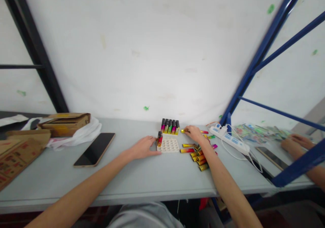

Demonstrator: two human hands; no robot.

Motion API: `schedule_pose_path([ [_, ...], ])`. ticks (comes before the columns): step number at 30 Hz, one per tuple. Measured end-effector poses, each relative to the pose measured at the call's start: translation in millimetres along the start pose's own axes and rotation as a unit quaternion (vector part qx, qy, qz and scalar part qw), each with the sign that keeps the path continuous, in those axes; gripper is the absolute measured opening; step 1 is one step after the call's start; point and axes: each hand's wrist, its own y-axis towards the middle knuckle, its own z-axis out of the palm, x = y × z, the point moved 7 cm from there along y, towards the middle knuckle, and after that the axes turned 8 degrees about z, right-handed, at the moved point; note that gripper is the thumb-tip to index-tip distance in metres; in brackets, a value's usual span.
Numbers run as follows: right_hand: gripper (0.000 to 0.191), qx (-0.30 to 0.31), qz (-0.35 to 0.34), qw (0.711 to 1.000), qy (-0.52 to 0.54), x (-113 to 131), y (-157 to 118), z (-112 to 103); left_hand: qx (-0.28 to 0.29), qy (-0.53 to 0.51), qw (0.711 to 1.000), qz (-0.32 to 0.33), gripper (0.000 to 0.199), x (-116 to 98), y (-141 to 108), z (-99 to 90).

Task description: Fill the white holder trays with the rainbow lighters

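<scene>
A white tray with round holes [170, 146] lies on the grey table, with a few lighters [159, 138] upright at its left end. My left hand [144, 148] rests at the tray's left edge, thumb and fingers apart around that end, holding nothing. Behind the tray stands a block of several black-topped, colourful lighters [170, 126]. To the right, my right hand [194, 133] has its fingers closed at a shiny yellow lighter-like piece [182, 131]. Beneath and beside my right forearm is a loose pile of gold and red pieces [200, 158].
A phone [95, 149] and cardboard boxes [68, 123] lie to the left. At right are a white power strip [230, 139] with cables, a blue metal frame [254, 62], a second phone [272, 157], and another person's hands [296, 145] near plastic wrappers [259, 133].
</scene>
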Motion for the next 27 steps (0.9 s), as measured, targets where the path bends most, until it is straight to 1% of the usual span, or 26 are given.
schedule_pose_path([
  [2, 0.016, -0.018, -0.013, 1.000, 0.014, 3, 1, -7, 0.004, 0.001, 1.000, -0.001, 0.055, 0, 0, 0.4],
  [4, 0.013, -0.042, -0.040, 0.997, 0.053, 9, -1, -18, 0.001, -0.001, 1.000, 0.001, 0.054, 0, 0, 0.0],
  [5, 0.014, -0.055, -0.054, 0.994, 0.081, 13, -3, -24, -0.003, -0.002, 1.000, 0.003, 0.054, -1, 0, -0.5],
  [7, 0.023, -0.072, -0.065, 0.985, 0.140, 18, -10, -38, -0.009, -0.001, 1.000, 0.005, 0.053, -1, 0, -1.5],
  [10, 0.037, -0.098, -0.048, 0.973, 0.205, 22, -21, -56, -0.004, 0.004, 1.000, 0.002, 0.054, 0, 0, -1.2],
  [12, 0.040, -0.129, -0.035, 0.960, 0.245, 24, -28, -68, -0.001, 0.004, 1.000, 0.003, 0.054, 0, 1, -0.7],
  [14, 0.043, -0.155, -0.015, 0.939, 0.307, 25, -32, -75, -0.002, 0.000, 1.000, 0.004, 0.054, 0, 1, -0.5],
  [15, 0.046, -0.157, -0.003, 0.924, 0.348, 25, -33, -76, -0.003, -0.002, 1.000, 0.005, 0.055, 1, 1, -0.3],
  [18, 0.048, -0.138, 0.024, 0.873, 0.468, 32, -31, -71, -0.006, -0.007, 1.000, 0.004, 0.056, 2, 1, 0.3],
  [21, 0.055, -0.105, 0.033, 0.822, 0.559, 47, -30, -62, -0.010, -0.008, 1.000, 0.004, 0.055, 2, 0, 0.2],
  [22, 0.057, -0.082, 0.027, 0.805, 0.588, 56, -30, -59, -0.011, -0.007, 1.000, 0.004, 0.055, 2, 0, 0.1],
  [25, 0.053, 0.016, -0.020, 0.758, 0.651, 90, -36, -51, -0.012, -0.005, 1.000, 0.004, 0.057, 2, 0, -0.3],
  [27, 0.050, 0.062, -0.042, 0.743, 0.665, 111, -42, -49, -0.013, -0.005, 1.000, 0.004, 0.057, 1, 0, -0.5],
])
